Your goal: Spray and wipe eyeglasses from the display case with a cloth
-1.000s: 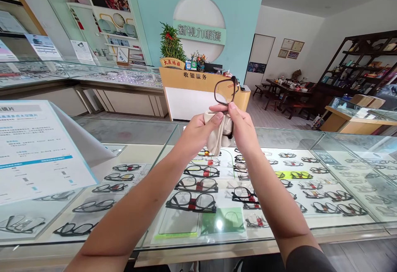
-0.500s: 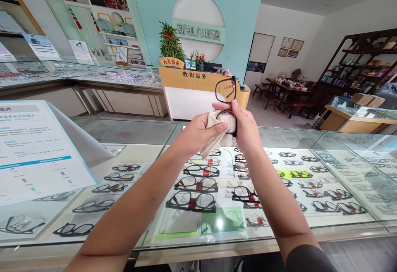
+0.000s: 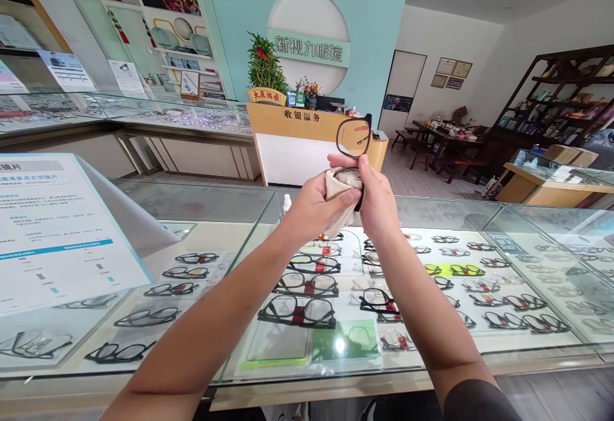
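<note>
A pair of dark-framed eyeglasses is held up on its side above the glass counter, one lens on top. My right hand grips the frame near its middle, thumb and fingers closed on it. In my left hand is a beige cleaning cloth, folded round the lower lens, with the thumb pressed against it. The cloth and fingers hide most of that lower lens. Both hands are close together, touching the same glasses.
Below lies a glass display case with rows of eyeglasses inside. A printed sign stands on the counter at left. A small white bottle is behind my left wrist. Farther back are a cashier desk and a wooden table.
The glasses have turned slightly and shifted a little right at the top. My left thumb has moved right across the lower lens, and the cloth now covers more of it.
</note>
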Demonstrator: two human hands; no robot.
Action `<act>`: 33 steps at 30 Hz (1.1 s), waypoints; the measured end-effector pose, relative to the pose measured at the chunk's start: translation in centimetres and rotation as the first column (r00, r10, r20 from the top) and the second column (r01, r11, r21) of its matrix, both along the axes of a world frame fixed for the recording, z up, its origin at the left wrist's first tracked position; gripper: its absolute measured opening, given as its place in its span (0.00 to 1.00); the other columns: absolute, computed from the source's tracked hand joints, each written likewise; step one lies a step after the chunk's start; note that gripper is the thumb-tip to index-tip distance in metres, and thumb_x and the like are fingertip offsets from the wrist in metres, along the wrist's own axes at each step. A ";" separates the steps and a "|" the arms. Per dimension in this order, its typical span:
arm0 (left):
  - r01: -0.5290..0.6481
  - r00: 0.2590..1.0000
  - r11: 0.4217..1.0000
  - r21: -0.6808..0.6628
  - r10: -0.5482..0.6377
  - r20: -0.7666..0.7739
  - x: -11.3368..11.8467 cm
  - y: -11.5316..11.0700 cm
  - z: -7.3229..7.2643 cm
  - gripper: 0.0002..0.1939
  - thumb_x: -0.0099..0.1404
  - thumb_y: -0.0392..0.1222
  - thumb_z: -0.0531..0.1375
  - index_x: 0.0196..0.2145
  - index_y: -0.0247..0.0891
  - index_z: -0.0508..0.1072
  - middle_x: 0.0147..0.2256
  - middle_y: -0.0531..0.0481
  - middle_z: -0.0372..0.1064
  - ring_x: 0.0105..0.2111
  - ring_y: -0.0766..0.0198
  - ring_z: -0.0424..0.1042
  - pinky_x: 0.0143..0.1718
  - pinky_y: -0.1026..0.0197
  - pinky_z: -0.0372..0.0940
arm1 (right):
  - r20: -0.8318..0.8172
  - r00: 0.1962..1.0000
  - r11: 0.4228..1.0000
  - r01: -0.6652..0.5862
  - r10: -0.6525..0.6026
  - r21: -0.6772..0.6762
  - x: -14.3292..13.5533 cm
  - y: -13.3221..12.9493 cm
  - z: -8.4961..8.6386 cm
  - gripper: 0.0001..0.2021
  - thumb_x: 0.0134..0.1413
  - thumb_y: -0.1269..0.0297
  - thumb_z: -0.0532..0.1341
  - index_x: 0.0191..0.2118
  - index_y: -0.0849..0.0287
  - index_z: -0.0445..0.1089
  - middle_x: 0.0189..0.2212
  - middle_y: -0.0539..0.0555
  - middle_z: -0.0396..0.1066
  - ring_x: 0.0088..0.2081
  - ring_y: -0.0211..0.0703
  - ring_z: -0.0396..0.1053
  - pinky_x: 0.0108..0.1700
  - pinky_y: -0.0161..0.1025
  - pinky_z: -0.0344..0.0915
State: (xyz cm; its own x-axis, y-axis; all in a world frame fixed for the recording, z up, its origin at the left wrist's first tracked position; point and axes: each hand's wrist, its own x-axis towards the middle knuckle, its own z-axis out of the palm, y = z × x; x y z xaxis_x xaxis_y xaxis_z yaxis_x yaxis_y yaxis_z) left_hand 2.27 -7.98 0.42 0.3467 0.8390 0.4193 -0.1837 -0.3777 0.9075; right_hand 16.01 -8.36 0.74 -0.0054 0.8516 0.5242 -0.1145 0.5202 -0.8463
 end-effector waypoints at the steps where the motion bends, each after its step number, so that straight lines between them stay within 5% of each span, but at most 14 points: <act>1: -0.013 1.000 1.000 0.007 0.013 0.026 0.1 0.0 -0.1 0.28 0.57 0.59 0.78 0.47 0.38 0.79 0.37 0.51 0.78 0.35 0.63 0.72 0.39 0.61 0.68 | 0.002 1.000 1.000 -0.001 0.001 0.002 -0.2 -0.1 0.0 0.31 0.71 0.32 0.55 0.52 0.50 0.85 0.51 0.53 0.84 0.53 0.50 0.79 0.59 0.45 0.73; 10: -0.207 0.978 0.975 0.078 0.203 0.054 0.0 0.5 -0.6 0.30 0.65 0.72 0.69 0.29 0.41 0.72 0.24 0.54 0.67 0.28 0.63 0.65 0.31 0.59 0.62 | 0.043 0.996 0.996 -0.079 0.077 0.035 -0.5 -0.7 -0.2 0.29 0.73 0.34 0.55 0.56 0.47 0.84 0.53 0.52 0.82 0.60 0.51 0.77 0.67 0.49 0.70; 14: -0.086 0.996 0.996 0.024 0.086 -0.010 -0.5 0.7 -0.5 0.32 0.66 0.75 0.65 0.29 0.42 0.70 0.23 0.53 0.67 0.24 0.63 0.65 0.27 0.59 0.61 | -0.019 0.997 0.997 -0.078 0.078 0.013 -0.2 -0.2 0.0 0.29 0.71 0.33 0.57 0.55 0.48 0.85 0.55 0.52 0.83 0.59 0.50 0.78 0.65 0.47 0.72; 18: 0.071 0.997 0.997 0.004 -0.070 -0.041 -1.2 0.9 0.0 0.28 0.64 0.70 0.71 0.40 0.41 0.78 0.30 0.52 0.75 0.29 0.62 0.71 0.33 0.59 0.66 | -0.063 0.996 0.998 -0.059 0.058 -0.012 0.5 0.2 0.1 0.29 0.70 0.34 0.58 0.53 0.51 0.86 0.56 0.53 0.83 0.60 0.52 0.78 0.65 0.47 0.72; 22: 0.106 0.990 0.994 0.034 -0.102 -0.093 -1.2 0.6 0.4 0.29 0.62 0.64 0.74 0.48 0.38 0.79 0.35 0.49 0.77 0.33 0.61 0.72 0.37 0.59 0.68 | -0.091 0.995 0.999 -0.052 0.051 -0.008 0.6 0.3 0.1 0.28 0.70 0.35 0.59 0.52 0.52 0.86 0.54 0.54 0.84 0.58 0.53 0.79 0.65 0.49 0.73; 27: -0.011 1.000 0.999 0.043 0.010 0.024 0.1 0.0 0.1 0.29 0.58 0.56 0.78 0.51 0.38 0.79 0.43 0.47 0.80 0.42 0.57 0.76 0.44 0.59 0.70 | -0.107 0.993 0.999 -0.044 0.044 0.005 -0.7 0.0 -0.4 0.29 0.71 0.33 0.57 0.53 0.50 0.85 0.53 0.54 0.84 0.58 0.52 0.79 0.64 0.48 0.74; 33: -0.166 0.980 0.982 0.095 0.153 0.129 0.7 -0.2 -0.5 0.28 0.61 0.66 0.75 0.44 0.39 0.81 0.39 0.47 0.80 0.39 0.58 0.75 0.41 0.59 0.70 | -0.026 0.999 0.998 -0.022 0.023 0.053 -1.8 -1.0 -0.5 0.32 0.72 0.30 0.52 0.54 0.48 0.83 0.55 0.53 0.82 0.61 0.54 0.77 0.64 0.50 0.74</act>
